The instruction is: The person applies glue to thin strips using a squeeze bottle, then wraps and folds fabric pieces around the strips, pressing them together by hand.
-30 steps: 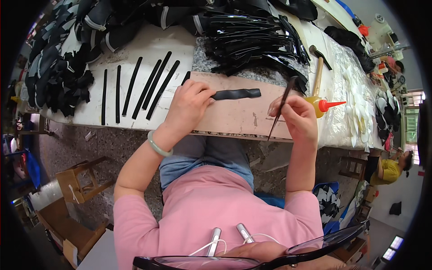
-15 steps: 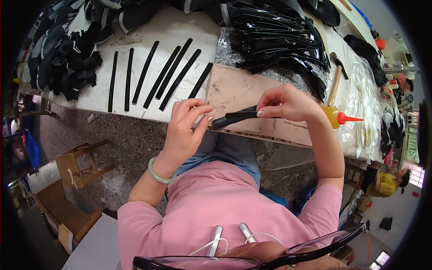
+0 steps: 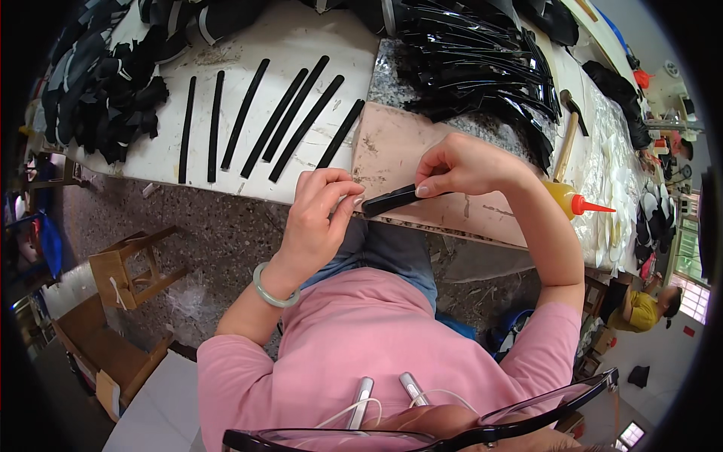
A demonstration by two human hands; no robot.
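Holding a short, flat black strip of what looks like leather or rubber (image 3: pixel 390 200), the person has it lifted just above the near edge of the pinkish-brown cutting board (image 3: pixel 392 147) on the white worktop (image 3: pixel 301 45). The left hand (image 3: pixel 320 215) pinches 1 end between thumb and fingertips, and the right hand (image 3: pixel 459 166) is closed on the other end. It's probably light and bendy, maybe a bit slick, so gripping both ends like that seems smart to keep it from sagging. 7 longer black strips (image 3: pixel 290 117) lie spread out on the worktop farther back, with a yellow glue bottle with a red nozzle (image 3: pixel 576 202) off to the right.
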